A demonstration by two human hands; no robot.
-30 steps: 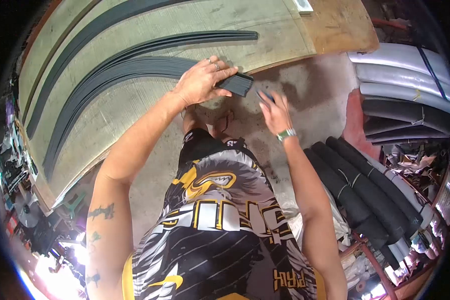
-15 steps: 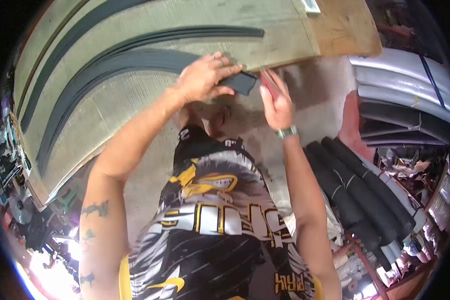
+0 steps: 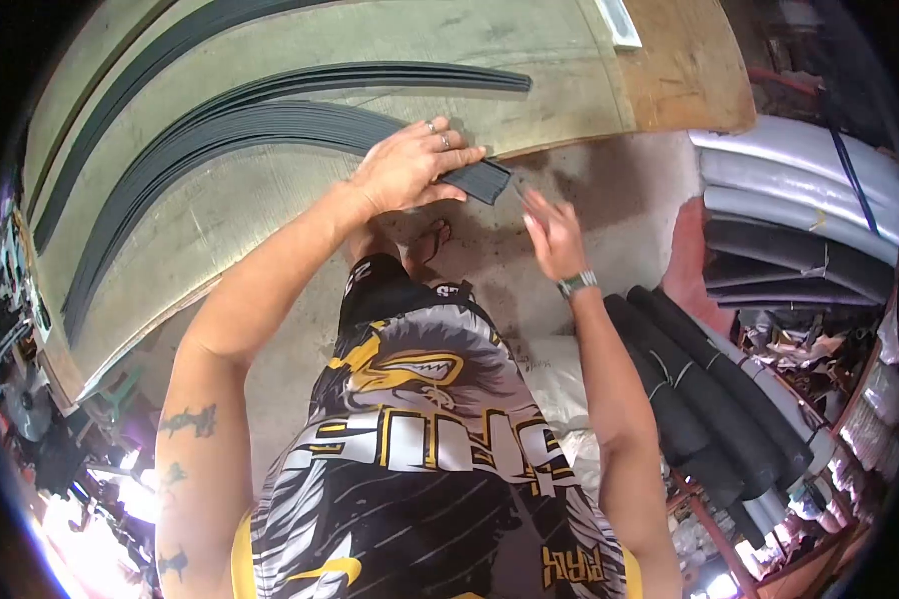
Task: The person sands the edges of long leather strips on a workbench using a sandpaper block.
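Note:
A thick bundle of dark grey strips curves over the table, its end sticking out past the front edge. My left hand, with rings on two fingers, is wrapped over that bundle close to its end. To the right of the strip end, my right hand is in the air, not touching the bundle. Its fingers are blurred around a thin object too smeared to name. A narrower bundle of strips lies farther back on the table.
The pale wooden table fills the upper left, with a white-edged piece near its back. On the right are silvery rolls, folded dark material and tied black rolls. A fan is at the far left.
My right hand has moved slightly down, and the reddish flat thing seen in it earlier is now blurred. My left hand stays on the bundle, whose end tilts a little lower.

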